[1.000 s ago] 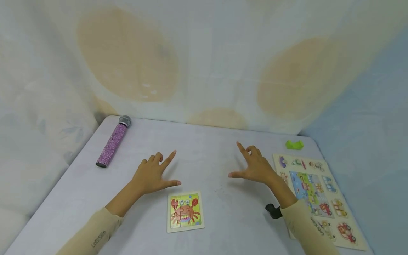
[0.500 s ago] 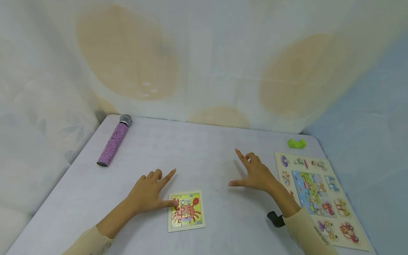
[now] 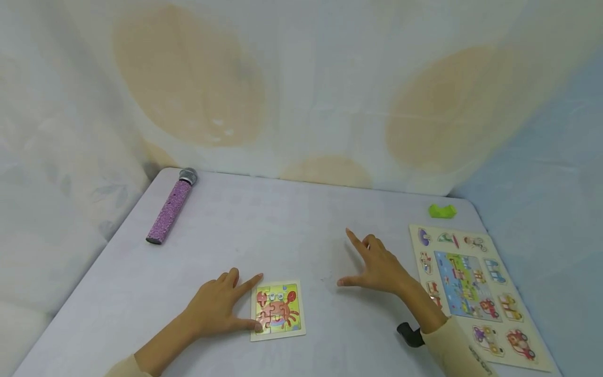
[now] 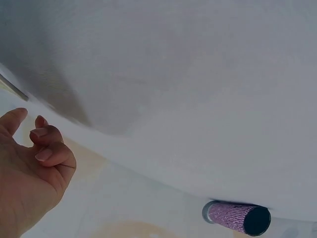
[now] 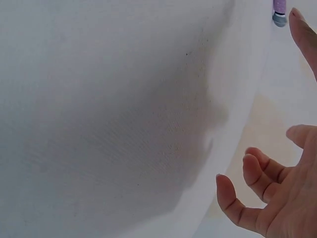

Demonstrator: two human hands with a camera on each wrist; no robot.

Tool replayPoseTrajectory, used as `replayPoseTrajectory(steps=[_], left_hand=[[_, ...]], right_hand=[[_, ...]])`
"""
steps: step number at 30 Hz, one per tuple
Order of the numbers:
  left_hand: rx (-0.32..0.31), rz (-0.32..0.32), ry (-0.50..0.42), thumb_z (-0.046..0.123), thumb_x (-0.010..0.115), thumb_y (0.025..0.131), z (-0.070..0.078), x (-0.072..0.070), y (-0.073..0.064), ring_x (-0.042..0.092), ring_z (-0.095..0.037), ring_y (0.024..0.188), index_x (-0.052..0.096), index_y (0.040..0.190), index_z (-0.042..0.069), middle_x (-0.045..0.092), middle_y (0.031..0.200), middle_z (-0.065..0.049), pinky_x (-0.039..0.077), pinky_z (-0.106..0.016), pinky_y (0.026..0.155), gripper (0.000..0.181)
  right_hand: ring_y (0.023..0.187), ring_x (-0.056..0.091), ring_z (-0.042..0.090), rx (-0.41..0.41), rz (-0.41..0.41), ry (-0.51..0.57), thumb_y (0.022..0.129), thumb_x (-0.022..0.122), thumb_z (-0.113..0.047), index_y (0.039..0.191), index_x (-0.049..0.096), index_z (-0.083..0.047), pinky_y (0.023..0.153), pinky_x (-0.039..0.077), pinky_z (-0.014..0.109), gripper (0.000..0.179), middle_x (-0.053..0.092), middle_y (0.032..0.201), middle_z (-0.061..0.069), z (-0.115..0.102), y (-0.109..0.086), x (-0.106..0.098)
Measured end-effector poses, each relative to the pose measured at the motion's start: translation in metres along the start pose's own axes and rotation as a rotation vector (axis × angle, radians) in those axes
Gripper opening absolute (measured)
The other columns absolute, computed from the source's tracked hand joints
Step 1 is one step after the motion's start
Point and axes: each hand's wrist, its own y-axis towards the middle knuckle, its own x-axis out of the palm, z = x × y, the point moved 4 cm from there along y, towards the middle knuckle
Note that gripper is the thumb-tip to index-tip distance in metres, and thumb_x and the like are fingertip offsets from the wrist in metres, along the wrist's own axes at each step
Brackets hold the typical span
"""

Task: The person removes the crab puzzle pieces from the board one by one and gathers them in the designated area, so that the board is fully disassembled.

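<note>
A small square crab jigsaw puzzle (image 3: 279, 309) in a pale frame lies near the front middle of the white table. My left hand (image 3: 212, 306) is at its left side, thumb over the lower left of the picture, index fingertip by the upper left corner. Whether the thumb touches the puzzle I cannot tell. In the left wrist view, part of a pale board edge (image 4: 14, 88) shows beyond the fingers (image 4: 48, 144). My right hand (image 3: 379, 267) hovers over the table right of the puzzle, thumb and index spread apart, nothing held; the right wrist view shows its other fingers (image 5: 260, 173) loosely bent.
A purple glittery microphone (image 3: 170, 210) lies at the back left. At the right are a wooden picture puzzle board (image 3: 416, 235), a bright green piece (image 3: 442, 211) and a black curved object (image 3: 410, 335), partly behind the right sleeve. A patterned cloth (image 3: 301, 94) hangs behind the table.
My left hand has moved towards me, from behind the crab puzzle to its left side, with the thumb now over it. My right hand has come slightly nearer. The puzzle stays in place.
</note>
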Motion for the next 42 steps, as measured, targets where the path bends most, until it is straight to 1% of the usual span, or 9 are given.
replayPoseTrajectory(steps=[3,8,15,18,22,26,29,38,42], left_hand=[[0.007,0.009,0.000,0.095,0.050,0.064,0.000,0.002,-0.005,0.032,-0.008,0.071,0.051,0.146,0.032,0.040,0.093,0.003,0.026,-0.022,0.056,0.103],[0.027,0.013,0.033,0.098,0.046,0.061,-0.001,0.006,-0.009,0.032,-0.007,0.071,0.050,0.146,0.030,0.039,0.093,0.004,0.025,-0.021,0.054,0.110],[0.076,0.023,0.042,0.099,0.046,0.060,-0.002,0.010,-0.008,0.031,-0.006,0.070,0.049,0.148,0.026,0.037,0.093,0.004,0.023,-0.020,0.053,0.114],[0.096,0.011,0.031,0.098,0.047,0.061,-0.004,0.010,-0.003,0.032,-0.007,0.070,0.047,0.149,0.027,0.037,0.094,0.004,0.025,-0.020,0.053,0.113],[0.115,-0.018,0.000,0.097,0.049,0.061,-0.010,0.009,0.011,0.034,-0.007,0.071,0.044,0.150,0.030,0.038,0.096,0.004,0.028,-0.021,0.055,0.112],[0.113,-0.054,-0.027,0.096,0.053,0.059,-0.014,0.008,0.024,0.035,-0.008,0.072,0.042,0.151,0.033,0.038,0.097,0.003,0.029,-0.022,0.056,0.112],[0.108,-0.064,-0.035,0.095,0.056,0.059,-0.016,0.007,0.031,0.034,-0.008,0.070,0.042,0.151,0.034,0.037,0.096,0.003,0.028,-0.022,0.055,0.111],[0.090,-0.058,-0.049,0.095,0.057,0.057,-0.019,0.009,0.042,0.033,-0.008,0.066,0.043,0.150,0.035,0.037,0.096,0.002,0.028,-0.022,0.052,0.112],[0.079,-0.068,-0.057,0.096,0.056,0.057,-0.020,0.010,0.046,0.034,-0.009,0.065,0.042,0.151,0.036,0.037,0.096,0.002,0.029,-0.023,0.051,0.113]], right_hand=[[0.082,0.042,0.018,-0.006,0.003,-0.002,0.062,0.076,-0.077,0.159,0.023,-0.022,0.061,0.037,0.028,0.124,0.047,0.106,0.011,0.000,-0.002,0.002],[0.082,0.042,0.018,-0.015,0.017,0.002,0.061,0.077,-0.076,0.159,0.025,-0.021,0.061,0.037,0.028,0.123,0.048,0.105,0.011,0.000,-0.005,0.003],[0.083,0.042,0.017,-0.032,0.010,-0.001,0.063,0.076,-0.077,0.158,0.027,-0.021,0.063,0.037,0.028,0.121,0.048,0.105,0.010,-0.003,-0.007,0.008],[0.082,0.042,0.016,-0.054,0.016,0.002,0.063,0.076,-0.076,0.158,0.027,-0.020,0.062,0.037,0.027,0.121,0.047,0.104,0.009,-0.007,-0.008,0.008],[0.081,0.040,0.014,-0.084,0.009,0.005,0.063,0.075,-0.077,0.158,0.026,-0.021,0.062,0.036,0.025,0.121,0.045,0.103,0.005,-0.015,-0.007,0.009],[0.080,0.038,0.012,-0.121,-0.020,0.018,0.062,0.075,-0.078,0.158,0.026,-0.021,0.061,0.036,0.024,0.122,0.044,0.101,0.003,-0.026,-0.005,0.013],[0.080,0.038,0.011,-0.147,-0.040,0.018,0.062,0.074,-0.079,0.158,0.026,-0.021,0.061,0.036,0.023,0.122,0.044,0.100,0.002,-0.035,-0.003,0.016],[0.081,0.039,0.011,-0.181,-0.103,0.039,0.064,0.076,-0.075,0.157,0.031,-0.026,0.061,0.037,0.023,0.114,0.043,0.102,0.001,-0.059,0.009,0.023],[0.083,0.040,0.011,-0.192,-0.131,0.060,0.066,0.077,-0.073,0.154,0.036,-0.031,0.063,0.039,0.024,0.106,0.042,0.104,0.000,-0.073,0.016,0.029]])
